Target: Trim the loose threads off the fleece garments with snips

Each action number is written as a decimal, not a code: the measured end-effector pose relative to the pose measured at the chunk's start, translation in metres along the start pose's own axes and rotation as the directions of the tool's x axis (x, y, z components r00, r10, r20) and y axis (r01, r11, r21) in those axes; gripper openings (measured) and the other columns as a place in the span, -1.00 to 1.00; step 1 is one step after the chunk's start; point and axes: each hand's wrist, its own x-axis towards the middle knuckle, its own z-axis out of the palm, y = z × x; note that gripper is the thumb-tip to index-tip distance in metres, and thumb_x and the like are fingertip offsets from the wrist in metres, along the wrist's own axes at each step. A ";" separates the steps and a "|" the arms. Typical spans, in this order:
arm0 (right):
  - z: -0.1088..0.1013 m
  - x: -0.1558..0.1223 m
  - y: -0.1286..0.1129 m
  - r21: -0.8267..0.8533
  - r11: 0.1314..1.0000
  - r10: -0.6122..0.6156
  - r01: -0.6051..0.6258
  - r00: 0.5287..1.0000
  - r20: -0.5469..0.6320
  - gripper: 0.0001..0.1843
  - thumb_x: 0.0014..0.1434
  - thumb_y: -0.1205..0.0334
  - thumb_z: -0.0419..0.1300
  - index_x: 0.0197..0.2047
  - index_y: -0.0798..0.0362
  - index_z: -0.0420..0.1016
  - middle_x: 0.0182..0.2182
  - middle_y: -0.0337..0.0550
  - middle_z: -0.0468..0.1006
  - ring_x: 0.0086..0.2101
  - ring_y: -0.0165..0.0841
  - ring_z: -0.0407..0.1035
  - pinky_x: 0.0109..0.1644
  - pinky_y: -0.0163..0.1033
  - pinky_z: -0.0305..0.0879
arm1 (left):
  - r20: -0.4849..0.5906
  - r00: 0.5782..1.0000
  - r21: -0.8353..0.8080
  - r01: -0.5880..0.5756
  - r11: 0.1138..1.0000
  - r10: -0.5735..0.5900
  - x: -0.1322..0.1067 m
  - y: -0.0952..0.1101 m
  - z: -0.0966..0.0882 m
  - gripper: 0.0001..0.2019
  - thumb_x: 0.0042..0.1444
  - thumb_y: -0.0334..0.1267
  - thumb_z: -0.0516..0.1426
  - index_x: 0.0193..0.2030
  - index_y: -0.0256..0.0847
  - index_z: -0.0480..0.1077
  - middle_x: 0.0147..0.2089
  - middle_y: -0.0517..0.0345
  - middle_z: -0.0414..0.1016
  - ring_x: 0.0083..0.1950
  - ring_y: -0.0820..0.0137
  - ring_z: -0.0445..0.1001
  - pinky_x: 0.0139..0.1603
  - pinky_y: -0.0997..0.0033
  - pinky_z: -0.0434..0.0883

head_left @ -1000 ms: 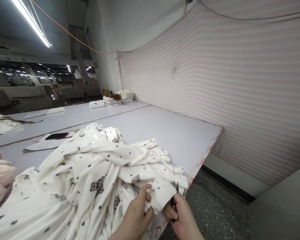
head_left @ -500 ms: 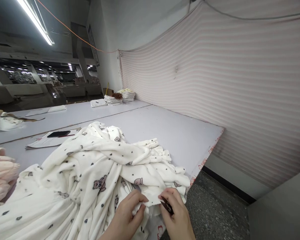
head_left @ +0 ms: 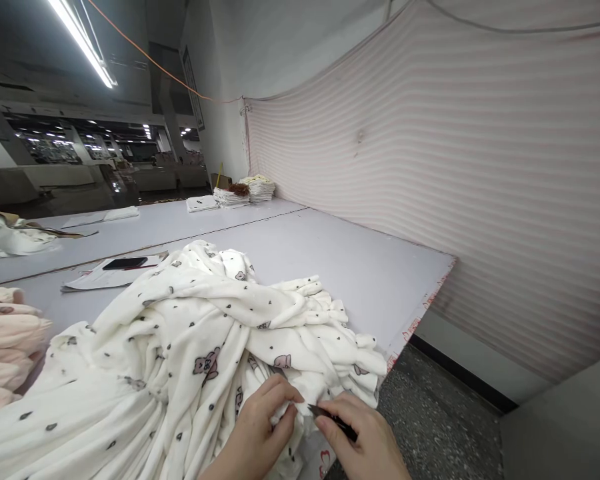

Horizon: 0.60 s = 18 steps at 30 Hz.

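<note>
Under the left hand (head_left: 260, 427), beside snips (head_left: 333, 419), lies fleece (head_left: 180, 347).

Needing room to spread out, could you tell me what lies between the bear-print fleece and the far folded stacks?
Only bare grey tabletop, crossed by one dark seam, lies between them in the head view.

Garment workshop, long cutting tables (head_left: 300, 247), stacked folded fabric (head_left: 240, 193), fluorescent striplights (head_left: 83, 43)

A ceiling tube light (head_left: 83, 43) glares at upper left, leaving the hall behind dim. The surface (head_left: 330, 260) is evenly lit, shadows soft. Straight lines bow toward the edges; focus is sharp.
</note>
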 end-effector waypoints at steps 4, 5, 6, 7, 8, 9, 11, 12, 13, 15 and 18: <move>0.008 -0.003 0.006 0.036 0.999 -0.001 0.003 0.998 -0.067 -0.78 0.22 0.13 0.08 -0.25 -0.07 0.56 -0.37 -0.19 0.56 -0.34 -0.30 0.47 -0.32 -0.35 0.32 | -0.005 1.000 -0.006 0.014 1.000 -0.014 0.002 0.001 0.000 -0.82 0.19 -0.38 -0.03 -0.23 -0.15 0.39 -0.26 0.10 0.38 -0.22 0.34 0.42 -0.21 0.42 0.33; 0.011 -0.004 0.007 0.045 0.999 0.018 -0.013 0.994 -0.108 -0.81 0.18 0.13 0.12 -0.23 -0.07 0.54 -0.35 -0.19 0.56 -0.34 -0.30 0.47 -0.32 -0.35 0.32 | -0.006 1.000 -0.015 0.025 1.000 -0.025 0.002 0.002 -0.001 -0.82 0.19 -0.37 -0.03 -0.22 -0.15 0.40 -0.24 0.09 0.38 -0.22 0.34 0.41 -0.23 0.43 0.33; 0.015 -0.004 0.009 0.047 0.999 0.034 -0.027 0.988 -0.149 -0.82 0.14 0.13 0.16 -0.20 -0.07 0.51 -0.33 -0.20 0.55 -0.34 -0.29 0.47 -0.32 -0.34 0.32 | -0.007 0.999 -0.031 0.034 0.999 -0.034 0.002 0.002 -0.001 -0.82 0.20 -0.35 -0.02 -0.22 -0.14 0.40 -0.21 0.08 0.38 -0.21 0.33 0.41 -0.23 0.43 0.32; 0.018 -0.003 0.010 0.040 0.999 0.040 -0.033 0.982 -0.184 -0.81 0.10 0.15 0.18 -0.19 -0.08 0.50 -0.32 -0.21 0.54 -0.34 -0.29 0.46 -0.32 -0.33 0.32 | -0.005 0.999 -0.055 0.043 0.998 -0.043 0.003 0.003 -0.001 -0.82 0.21 -0.32 -0.02 -0.22 -0.14 0.41 -0.18 0.07 0.38 -0.19 0.33 0.41 -0.21 0.43 0.32; 0.021 -0.001 0.011 0.027 0.999 0.037 -0.032 0.977 -0.211 -0.82 0.08 0.17 0.18 -0.20 -0.08 0.48 -0.33 -0.22 0.53 -0.35 -0.29 0.45 -0.32 -0.32 0.32 | 0.002 0.998 -0.088 0.062 0.994 -0.063 0.003 0.003 -0.002 -0.83 0.21 -0.29 -0.01 -0.22 -0.14 0.42 -0.18 0.08 0.40 -0.17 0.32 0.40 -0.19 0.43 0.32; 0.024 0.001 0.012 0.015 0.999 0.032 -0.029 0.972 -0.234 -0.85 0.09 0.19 0.16 -0.23 -0.07 0.47 -0.35 -0.22 0.52 -0.36 -0.29 0.44 -0.33 -0.31 0.31 | 0.019 0.995 -0.128 0.099 0.987 -0.097 0.004 0.003 -0.002 -0.82 0.22 -0.25 0.00 -0.24 -0.15 0.42 -0.19 0.09 0.41 -0.17 0.32 0.40 -0.17 0.43 0.31; 0.028 0.009 0.012 0.039 0.998 0.050 -0.040 0.961 -0.271 -0.89 0.15 0.22 0.09 -0.30 -0.05 0.44 -0.40 -0.22 0.51 -0.38 -0.29 0.42 -0.33 -0.31 0.29 | 0.096 0.974 -0.219 0.222 0.950 -0.206 0.006 0.002 -0.003 -0.80 0.22 -0.17 0.02 -0.27 -0.17 0.42 -0.29 0.16 0.43 -0.24 0.34 0.38 -0.20 0.43 0.29; 0.029 0.013 0.012 0.091 0.994 0.079 -0.055 0.954 -0.288 -0.89 0.17 0.21 0.07 -0.31 -0.04 0.42 -0.40 -0.21 0.51 -0.37 -0.29 0.42 -0.32 -0.30 0.30 | 0.144 0.954 -0.266 0.294 0.918 -0.264 0.007 0.000 -0.004 -0.78 0.21 -0.13 0.03 -0.28 -0.18 0.42 -0.35 0.20 0.41 -0.30 0.37 0.35 -0.25 0.45 0.28; 0.031 0.017 0.011 0.161 0.985 0.111 -0.064 0.948 -0.299 -0.90 0.19 0.20 0.08 -0.30 -0.03 0.40 -0.40 -0.20 0.51 -0.36 -0.29 0.43 -0.31 -0.31 0.31 | 0.183 0.933 -0.314 0.353 0.881 -0.309 0.008 -0.001 -0.004 -0.77 0.19 -0.10 0.05 -0.29 -0.19 0.42 -0.38 0.23 0.39 -0.34 0.39 0.33 -0.28 0.47 0.27; 0.034 0.022 0.010 0.304 0.952 0.115 -0.021 0.949 -0.294 -0.88 0.20 0.15 0.09 -0.25 -0.01 0.38 -0.37 -0.18 0.52 -0.31 -0.29 0.46 -0.26 -0.31 0.35 | 0.219 0.910 -0.417 0.414 0.809 -0.353 0.009 -0.006 -0.004 -0.76 0.16 -0.08 0.08 -0.29 -0.21 0.41 -0.40 0.26 0.37 -0.35 0.41 0.30 -0.28 0.47 0.25; 0.041 0.024 0.009 0.394 0.906 -0.030 0.152 0.954 -0.298 -0.84 0.17 0.14 0.15 -0.20 -0.01 0.45 -0.27 -0.15 0.55 -0.23 -0.29 0.47 -0.15 -0.32 0.36 | 0.197 0.914 -0.560 0.402 0.725 -0.354 0.010 -0.010 -0.004 -0.77 0.13 -0.07 0.11 -0.29 -0.21 0.40 -0.36 0.25 0.38 -0.26 0.39 0.31 -0.16 0.44 0.26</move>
